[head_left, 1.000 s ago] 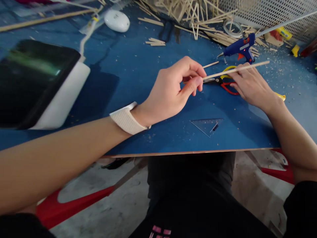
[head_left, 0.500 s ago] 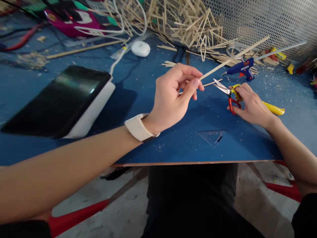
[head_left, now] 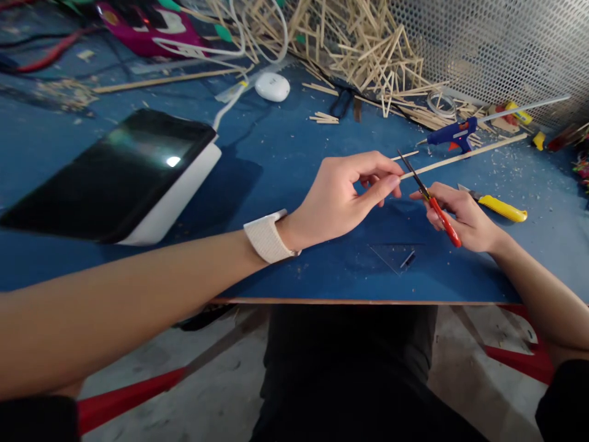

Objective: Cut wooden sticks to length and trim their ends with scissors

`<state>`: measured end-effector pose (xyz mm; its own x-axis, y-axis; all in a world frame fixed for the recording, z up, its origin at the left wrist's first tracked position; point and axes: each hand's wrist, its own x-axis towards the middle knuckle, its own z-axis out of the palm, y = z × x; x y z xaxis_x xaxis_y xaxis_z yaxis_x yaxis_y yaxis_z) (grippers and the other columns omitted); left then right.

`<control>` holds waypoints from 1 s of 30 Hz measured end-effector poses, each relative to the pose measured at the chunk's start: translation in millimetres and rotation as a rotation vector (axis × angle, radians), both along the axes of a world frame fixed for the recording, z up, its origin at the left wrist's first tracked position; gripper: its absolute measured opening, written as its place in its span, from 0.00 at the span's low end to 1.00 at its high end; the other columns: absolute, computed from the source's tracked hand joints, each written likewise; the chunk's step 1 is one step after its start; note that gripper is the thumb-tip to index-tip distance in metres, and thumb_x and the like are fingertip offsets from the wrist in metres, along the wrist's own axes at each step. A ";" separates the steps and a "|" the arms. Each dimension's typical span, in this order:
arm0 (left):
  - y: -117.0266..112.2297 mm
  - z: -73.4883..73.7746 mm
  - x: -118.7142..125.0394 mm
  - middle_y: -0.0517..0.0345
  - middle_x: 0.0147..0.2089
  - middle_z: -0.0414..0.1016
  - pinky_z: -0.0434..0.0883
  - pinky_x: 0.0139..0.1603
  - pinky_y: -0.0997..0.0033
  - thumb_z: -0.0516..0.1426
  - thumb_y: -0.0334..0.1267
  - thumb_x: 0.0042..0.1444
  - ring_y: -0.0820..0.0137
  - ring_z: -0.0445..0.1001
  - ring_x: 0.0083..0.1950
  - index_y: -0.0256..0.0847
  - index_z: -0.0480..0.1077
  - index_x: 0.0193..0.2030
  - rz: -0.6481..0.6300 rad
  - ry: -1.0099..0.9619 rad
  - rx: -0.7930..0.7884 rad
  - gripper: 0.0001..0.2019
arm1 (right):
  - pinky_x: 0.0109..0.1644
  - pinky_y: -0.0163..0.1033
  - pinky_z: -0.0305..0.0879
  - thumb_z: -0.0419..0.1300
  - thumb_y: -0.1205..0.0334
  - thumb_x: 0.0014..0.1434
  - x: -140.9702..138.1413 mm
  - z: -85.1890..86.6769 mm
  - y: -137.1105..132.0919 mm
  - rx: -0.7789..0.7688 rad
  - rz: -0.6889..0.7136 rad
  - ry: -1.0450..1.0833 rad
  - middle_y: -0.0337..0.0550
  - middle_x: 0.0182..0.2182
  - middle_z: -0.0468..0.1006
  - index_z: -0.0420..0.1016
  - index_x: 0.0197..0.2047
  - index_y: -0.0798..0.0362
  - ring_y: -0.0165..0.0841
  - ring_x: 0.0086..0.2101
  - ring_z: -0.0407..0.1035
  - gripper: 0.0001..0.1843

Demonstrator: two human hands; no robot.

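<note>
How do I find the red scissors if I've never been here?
Start at the blue table and find the right hand over it. The scissors are in that hand, appearing to cross a long wooden stick. Their red handle sets them apart from the yellow-handled knife nearby.

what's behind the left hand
Past the left hand show the table and part of a thin stick, beside the long stick it pinches. The thin stick's other end is covered, so whether it's held can't be seen.
</note>
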<state>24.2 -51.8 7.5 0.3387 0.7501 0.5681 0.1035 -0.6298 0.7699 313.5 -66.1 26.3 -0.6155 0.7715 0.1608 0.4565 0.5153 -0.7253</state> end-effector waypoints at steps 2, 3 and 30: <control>-1.2 0.8 -0.4 0.54 0.41 0.88 0.83 0.38 0.67 0.63 0.49 0.81 0.66 0.84 0.33 0.45 0.84 0.50 -0.008 0.020 0.000 0.13 | 0.47 0.50 0.74 0.66 0.36 0.79 -2.3 2.1 -1.8 -0.030 -0.012 -0.001 0.39 0.34 0.74 0.81 0.46 0.46 0.38 0.35 0.69 0.21; -1.5 1.3 -0.7 0.54 0.41 0.88 0.83 0.39 0.68 0.63 0.48 0.81 0.66 0.84 0.34 0.45 0.84 0.50 -0.014 0.027 -0.005 0.11 | 0.47 0.50 0.74 0.66 0.36 0.79 -3.2 2.6 -2.7 -0.058 -0.017 0.009 0.39 0.34 0.74 0.82 0.46 0.46 0.38 0.35 0.70 0.22; -7.2 14.1 -2.0 0.58 0.31 0.83 0.75 0.28 0.72 0.64 0.38 0.71 0.71 0.76 0.24 0.41 0.83 0.44 -0.025 0.058 -0.173 0.05 | 0.38 0.40 0.61 0.68 0.35 0.76 -10.6 10.3 -17.2 -0.331 -0.067 0.035 0.38 0.36 0.72 0.85 0.61 0.58 0.30 0.33 0.62 0.32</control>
<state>22.2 -59.0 21.7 0.3867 0.8258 0.4104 0.1371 -0.4916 0.8599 302.9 -83.3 36.7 -0.5605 0.8238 -0.0849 0.4530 0.2192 -0.8642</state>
